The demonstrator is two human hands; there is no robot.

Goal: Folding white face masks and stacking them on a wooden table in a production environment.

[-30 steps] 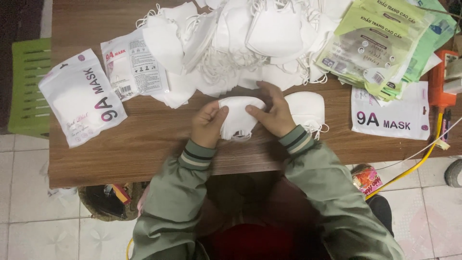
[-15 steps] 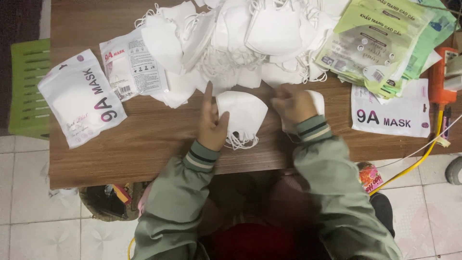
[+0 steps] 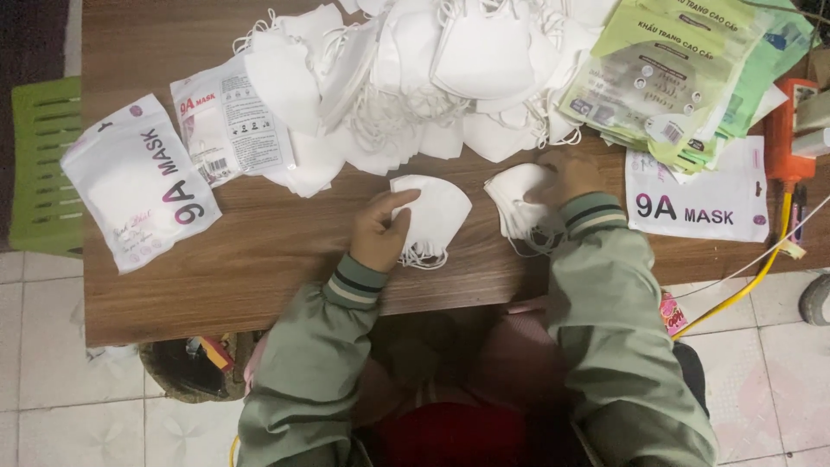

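Fingers point(image 3: 399, 201) of the left hand point(image 3: 379, 232) are lying flat and pretty much together on the left edge of a folded white mask point(image 3: 437, 214), pressing it down on the tabletop point(image 3: 259, 259) rather than pinching it. So that mask sits directly to the right of those fingertips, with its rounded nose end pointing up and right, away from the person, and its ear loops point(image 3: 422, 256) trailing off the lower edge toward the near side. Its long axis runs on a slant, roughly from the wrist side up toward the big heap.

Right of that mask, with a small strip of bare wood between, is a second white mask point(image 3: 512, 201). The right hand point(image 3: 566, 177) is draped over its far right end, fingers curled down onto it, but I honestly can't tell if they're gripping it or just resting on top, since the back of the hand hides them. Each hand is clearly nearer its own mask, and neither one crosses over.

Just beyond the left-hand mask, further from the person, is the pile of loose white masks point(image 3: 415, 78). Well off to its left lies a white printed pouch point(image 3: 138, 182), and far to its right, past the second mask, another white pouch point(image 3: 700, 203) lies under a stack of green packets point(image 3: 674, 78).
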